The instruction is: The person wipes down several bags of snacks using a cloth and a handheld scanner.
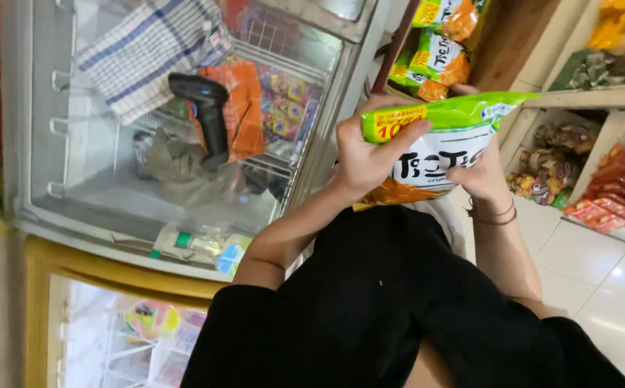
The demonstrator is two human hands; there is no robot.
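Beside the glass-topped chest freezer, you hold a green and white snack bag in both hands, above your lap. Your left hand is closed over the bag's upper left corner, thumb across the front, fingers wrapped behind. Your right hand sits behind the bag's right side; its grip is largely hidden, so how far it is closed cannot be told. The bag looks light, air-filled and soft, with a slick film skin and brittle contents, so judge it easily crushed: hold it at the sealed edges, not the belly. On the freezer lid lie a black handheld scanner and a checked cloth. Opposite the freezer, wooden shelves carry more packets.
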